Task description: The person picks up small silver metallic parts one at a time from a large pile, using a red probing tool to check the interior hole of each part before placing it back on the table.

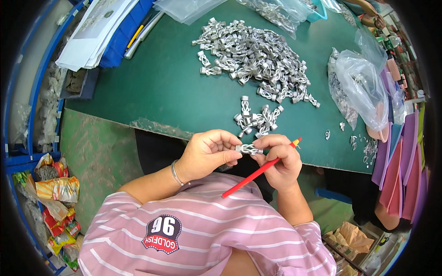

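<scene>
Between my two hands, just in front of the table's near edge, is a small silver knot-shaped metal piece [249, 149] with ribbed ends. My left hand [209, 152] pinches its left end between thumb and fingers. The fingertips of my right hand [281, 161] close on its right end. That same hand also holds a slim red pencil-like stick [253, 177] with a yellow tip, slanting down toward my shirt. Right beyond my fingers lies a small group of similar metal pieces [263, 120]. Farther back, a big heap of them [258, 57] spreads over the green table [152, 87].
Clear plastic bags [361, 80] stand at the right, near small loose metal bits [369, 149]. Purple and pink bins [400, 156] line the right side. Papers [94, 30] and a blue bin [122, 39] are at the left. Another person's hand [375, 19] shows far right.
</scene>
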Tool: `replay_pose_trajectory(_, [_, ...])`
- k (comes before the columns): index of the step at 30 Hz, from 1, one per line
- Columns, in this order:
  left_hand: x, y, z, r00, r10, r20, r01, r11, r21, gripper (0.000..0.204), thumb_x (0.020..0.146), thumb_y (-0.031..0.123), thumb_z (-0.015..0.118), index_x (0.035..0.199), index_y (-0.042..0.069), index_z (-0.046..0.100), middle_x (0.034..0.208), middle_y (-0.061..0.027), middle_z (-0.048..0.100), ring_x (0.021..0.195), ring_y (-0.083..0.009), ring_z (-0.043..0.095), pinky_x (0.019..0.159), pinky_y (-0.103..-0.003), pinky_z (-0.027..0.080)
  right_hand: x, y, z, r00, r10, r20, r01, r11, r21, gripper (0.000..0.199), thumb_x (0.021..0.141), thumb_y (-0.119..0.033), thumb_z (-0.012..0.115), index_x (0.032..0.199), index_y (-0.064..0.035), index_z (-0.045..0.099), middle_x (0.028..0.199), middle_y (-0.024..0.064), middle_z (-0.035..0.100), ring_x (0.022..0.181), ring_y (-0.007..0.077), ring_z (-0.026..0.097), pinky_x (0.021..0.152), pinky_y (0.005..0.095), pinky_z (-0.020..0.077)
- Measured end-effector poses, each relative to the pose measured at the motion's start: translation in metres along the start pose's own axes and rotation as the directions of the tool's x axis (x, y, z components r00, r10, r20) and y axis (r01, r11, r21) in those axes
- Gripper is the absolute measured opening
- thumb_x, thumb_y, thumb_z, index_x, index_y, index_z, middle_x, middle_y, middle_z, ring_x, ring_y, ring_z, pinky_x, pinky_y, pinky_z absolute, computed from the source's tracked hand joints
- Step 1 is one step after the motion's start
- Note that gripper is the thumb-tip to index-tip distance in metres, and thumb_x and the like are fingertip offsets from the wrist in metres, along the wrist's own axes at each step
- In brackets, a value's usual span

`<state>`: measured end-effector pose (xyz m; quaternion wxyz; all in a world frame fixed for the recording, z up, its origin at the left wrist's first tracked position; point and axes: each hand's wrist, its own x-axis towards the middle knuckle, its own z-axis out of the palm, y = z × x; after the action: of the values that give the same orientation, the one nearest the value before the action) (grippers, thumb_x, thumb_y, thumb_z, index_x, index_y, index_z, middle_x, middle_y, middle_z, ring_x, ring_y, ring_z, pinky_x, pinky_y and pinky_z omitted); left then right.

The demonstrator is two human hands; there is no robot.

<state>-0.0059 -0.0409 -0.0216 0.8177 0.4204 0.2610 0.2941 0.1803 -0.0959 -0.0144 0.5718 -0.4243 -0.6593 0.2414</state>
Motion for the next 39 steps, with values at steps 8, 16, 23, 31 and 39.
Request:
replay_pose_trajectory(8, [-0.008, 0.005, 0.008, 0.904, 0.414, 0.105, -0.415, 0.794, 0.444, 0.021, 0.072, -0.006, 0.066, 0.091, -0.002, 0.059, 0.087, -0.0077, 0.056, 0.077, -0.0121, 0.057, 0.066, -0.022, 0.048, -0.019, -0.002, 0.002, 0.881, 0.463, 0.097, -0.416, 0.660, 0.626, 0.022, 0.075, 0.012, 0.059, 0.082, -0.0029, 0.044, 0.097, 0.0192, 0.056, 0.081, 0.0175, 0.059, 0.070, 0.0266, 0.0505])
replay_pose_trajectory(16, [-0.012, -0.008, 0.007, 0.945, 0.322, 0.049, -0.322, 0.902, 0.286, 0.025, 0.073, -0.007, 0.066, 0.097, -0.005, 0.058, 0.089, -0.0116, 0.057, 0.078, -0.0168, 0.061, 0.068, -0.025, 0.051, -0.027, -0.004, 0.009, 0.945, 0.317, -0.075, -0.275, 0.899, 0.341, 0.033, 0.067, 0.012, 0.068, 0.076, -0.0048, 0.041, 0.094, 0.0156, 0.055, 0.079, 0.0149, 0.057, 0.069, 0.0260, 0.0503])
replay_pose_trajectory(23, [-0.012, -0.011, 0.007, 0.995, -0.104, -0.002, 0.104, 0.991, -0.088, 0.025, 0.086, 0.004, 0.054, 0.109, -0.006, 0.053, 0.091, -0.0152, 0.062, 0.072, -0.0197, 0.064, 0.061, -0.027, 0.054, -0.024, -0.020, 0.019, 0.971, 0.168, -0.169, -0.137, 0.974, 0.180, 0.038, 0.066, 0.009, 0.071, 0.075, -0.0057, 0.037, 0.092, 0.0158, 0.055, 0.075, 0.0151, 0.058, 0.064, 0.0259, 0.0504])
replay_pose_trajectory(31, [-0.014, -0.006, 0.003, 0.949, -0.303, 0.088, 0.308, 0.827, -0.470, 0.016, 0.091, 0.018, 0.051, 0.096, 0.003, 0.049, 0.069, 0.0000, 0.047, 0.048, -0.0050, 0.040, 0.040, -0.018, 0.032, -0.008, -0.011, 0.006, 0.985, 0.074, -0.155, -0.113, 0.959, -0.259, 0.030, 0.067, 0.008, 0.069, 0.069, -0.0042, 0.041, 0.082, 0.0161, 0.063, 0.064, 0.0227, 0.058, 0.059, 0.0312, 0.0470])
replay_pose_trajectory(39, [-0.010, -0.005, 0.009, 0.988, -0.140, -0.071, 0.133, 0.987, -0.092, 0.014, 0.083, 0.004, 0.059, 0.081, 0.007, 0.045, 0.073, -0.0002, 0.049, 0.049, -0.0025, 0.035, 0.040, -0.017, 0.026, 0.009, 0.029, -0.005, 0.962, 0.101, -0.256, -0.206, 0.881, -0.426, 0.029, 0.067, 0.005, 0.069, 0.069, -0.0025, 0.041, 0.083, 0.0138, 0.058, 0.071, 0.0232, 0.053, 0.063, 0.0308, 0.0423])
